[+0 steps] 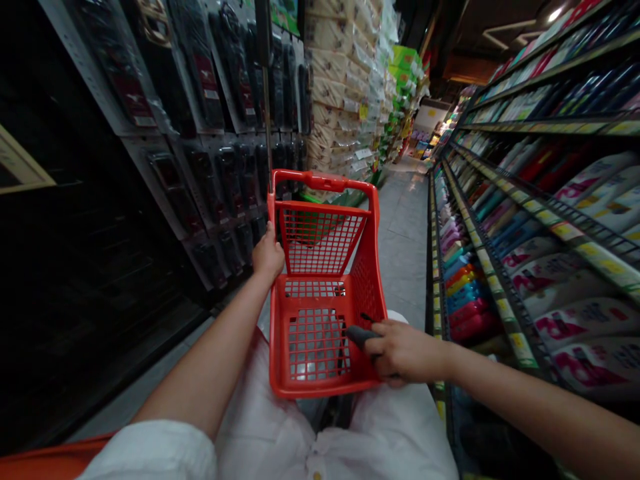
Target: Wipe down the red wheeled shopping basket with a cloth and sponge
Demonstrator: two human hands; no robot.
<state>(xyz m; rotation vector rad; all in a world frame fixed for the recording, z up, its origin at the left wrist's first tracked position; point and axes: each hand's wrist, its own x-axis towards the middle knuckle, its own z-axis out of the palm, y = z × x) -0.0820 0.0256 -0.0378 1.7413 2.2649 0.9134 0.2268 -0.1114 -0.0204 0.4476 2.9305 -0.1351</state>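
A red plastic shopping basket [327,293] with grid walls and a grid floor stands in front of my lap, with nothing lying in it. Its far wall rises to a red bar handle [325,180]. My left hand [269,257] is closed on the basket's left rim, the fingers mostly hidden on the outer side. At the near right side, my right hand [393,350] wraps round a dark grey grip [359,335], whose rounded end pokes over the basket. A thin dark lever or rod shows just beyond this grip. What the grip belongs to is hidden.
Packaged belts [200,73] hang on a rack to the left, beside a thin metal pole [268,127]. Stacked beige packs [335,87] stand farther on. Shelves [530,220] of bottles line the right. A grey tiled aisle [403,213] runs ahead between them.
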